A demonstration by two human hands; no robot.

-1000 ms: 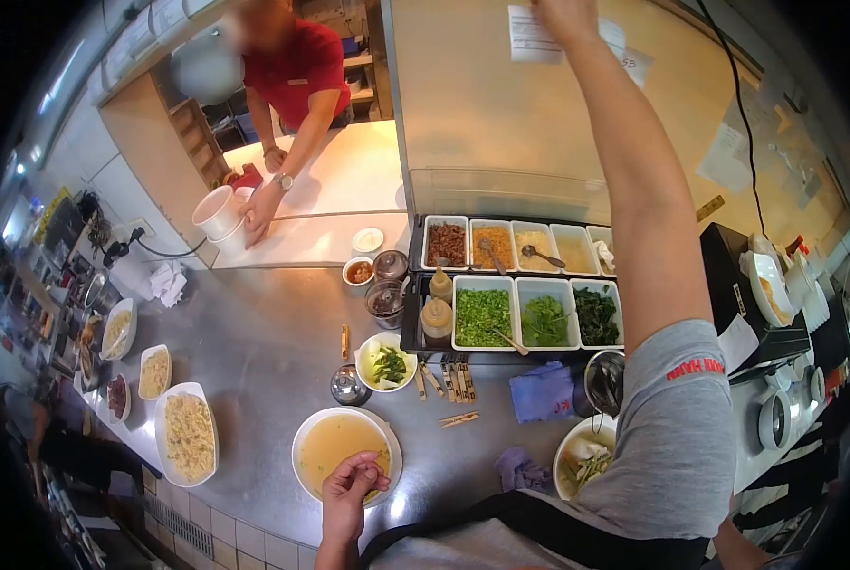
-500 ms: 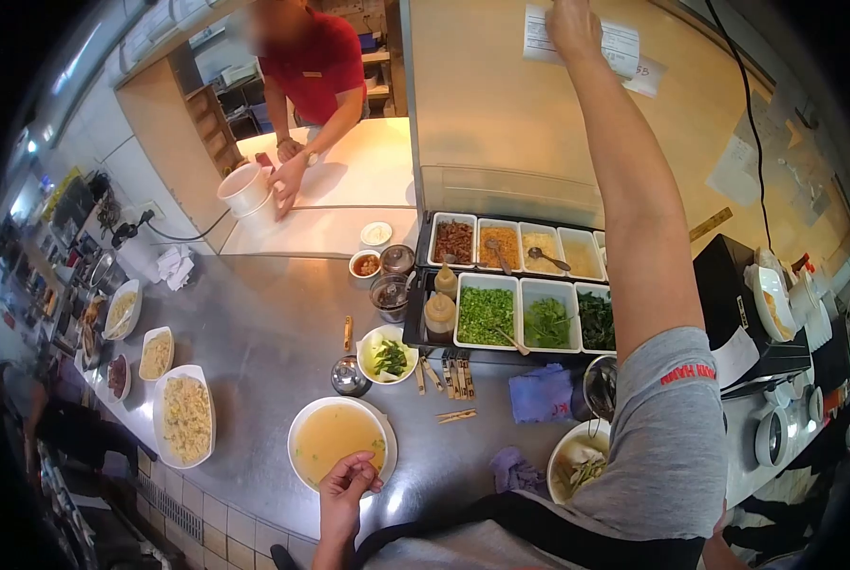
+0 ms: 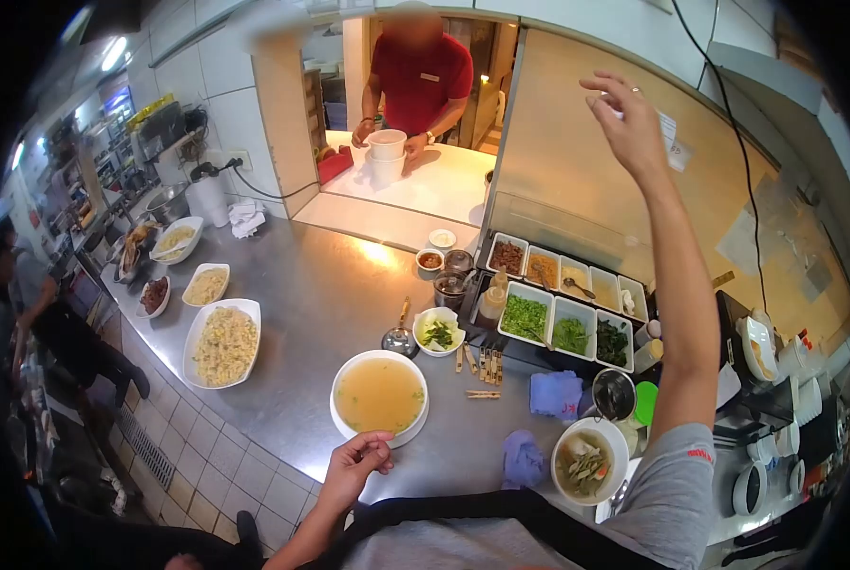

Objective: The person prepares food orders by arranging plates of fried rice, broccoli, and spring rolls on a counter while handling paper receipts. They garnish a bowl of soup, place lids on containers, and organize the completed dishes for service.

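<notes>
My left hand (image 3: 358,465) is by the near rim of a white bowl of yellowish broth (image 3: 379,394), its fingers curled against the thumb with nothing visible in them. High on the right, my right hand (image 3: 626,123) is raised in front of the tan wall panel, fingers bent and apart, holding nothing I can see. Partly behind it, a printed paper slip (image 3: 668,127) hangs on that panel. Beyond the broth bowl are a ladle (image 3: 400,338) and a small bowl of leafy greens (image 3: 438,332). Several clothespins (image 3: 489,365) lie to the right of the greens.
Topping trays (image 3: 570,327) stand at the back right. A soup bowl (image 3: 591,462) and purple cloths (image 3: 525,460) are to the right. Rice dishes (image 3: 223,344) line the counter's left side. Across the pass-through, a person in red (image 3: 419,71) holds stacked white tubs (image 3: 386,160).
My right hand has come down from the paper slips, its fingers now loosened. My left hand stays near the broth bowl. The view has shifted left; the person opposite now has both hands at the tubs.
</notes>
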